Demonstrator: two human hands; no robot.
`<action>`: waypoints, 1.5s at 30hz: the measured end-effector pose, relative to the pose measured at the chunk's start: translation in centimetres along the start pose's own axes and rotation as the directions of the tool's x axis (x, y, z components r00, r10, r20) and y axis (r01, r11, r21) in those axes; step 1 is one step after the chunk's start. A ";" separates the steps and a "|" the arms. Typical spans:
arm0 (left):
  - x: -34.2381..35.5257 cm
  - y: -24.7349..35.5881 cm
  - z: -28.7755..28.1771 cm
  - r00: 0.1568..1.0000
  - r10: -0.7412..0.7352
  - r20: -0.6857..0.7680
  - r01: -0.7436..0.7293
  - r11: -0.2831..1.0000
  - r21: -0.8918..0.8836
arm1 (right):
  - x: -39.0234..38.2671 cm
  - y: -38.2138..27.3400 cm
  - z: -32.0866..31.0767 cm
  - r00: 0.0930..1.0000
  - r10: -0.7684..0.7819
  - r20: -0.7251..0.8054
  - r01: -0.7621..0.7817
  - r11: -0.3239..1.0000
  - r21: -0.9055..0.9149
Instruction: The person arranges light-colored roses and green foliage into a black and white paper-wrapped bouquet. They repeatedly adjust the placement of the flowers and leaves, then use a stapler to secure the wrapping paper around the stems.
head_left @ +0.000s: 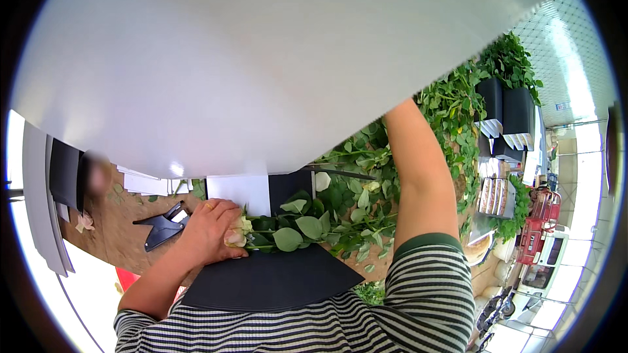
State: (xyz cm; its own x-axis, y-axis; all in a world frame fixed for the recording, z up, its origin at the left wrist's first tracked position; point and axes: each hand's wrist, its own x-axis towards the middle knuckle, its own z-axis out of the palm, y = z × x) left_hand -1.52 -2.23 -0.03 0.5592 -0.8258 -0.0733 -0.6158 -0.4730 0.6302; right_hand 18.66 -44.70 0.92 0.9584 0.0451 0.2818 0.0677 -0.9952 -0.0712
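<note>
My left hand (212,227) is closed at the left end of a bunch of pale cream roses (237,232), with the heads by its thumb and fingers. Their leafy green stems (307,225) stretch to the right over a black and white surface. A large pale translucent sheet (229,59) fills the upper view, close to the camera. My right forearm (422,170) reaches up behind its lower edge, so the right hand is hidden. In front of my body lies a dark curved panel (271,281), close below the roses.
A dark stapler-like tool (163,225) lies left of my hand, below white papers (145,183). Heaped greenery (451,114) covers the right side, beside black boxes (517,110). A blurred person (98,173) is at the far left; vehicles (546,258) stand at far right.
</note>
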 end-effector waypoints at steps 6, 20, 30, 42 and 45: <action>-0.2 0.2 0.3 1.000 -0.020 -0.012 0.020 1.000 -0.019 | -0.4 3.0 -6.9 0.992 -0.009 -0.128 0.020 0.996 0.081; 0.0 0.4 -0.1 1.000 -0.010 -0.007 0.010 1.000 -0.014 | -0.4 0.7 -2.8 0.964 -0.116 -0.238 0.082 0.986 -0.147; 0.1 0.7 -0.2 1.000 0.002 -0.027 -0.003 1.000 -0.023 | -0.5 9.7 -19.5 0.974 0.091 -0.206 -0.133 0.971 -0.201; -2.3 -0.5 1.3 0.979 -0.057 -0.194 0.019 0.982 -0.190 | -19.9 -13.9 -19.3 0.808 -0.374 0.455 0.113 0.856 0.504; -2.8 -0.1 0.9 0.972 -0.095 -0.213 0.066 0.988 -0.139 | -20.6 -18.3 -11.9 0.797 -0.232 0.558 -0.148 0.820 0.553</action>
State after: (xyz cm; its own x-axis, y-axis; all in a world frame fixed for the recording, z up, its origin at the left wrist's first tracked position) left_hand -3.53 -0.15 -0.56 0.7205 -0.6927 0.0335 -0.4946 -0.4794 0.7249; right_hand -5.62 -28.42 7.76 0.9026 0.3158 -0.2926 0.0668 -0.7742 -0.6294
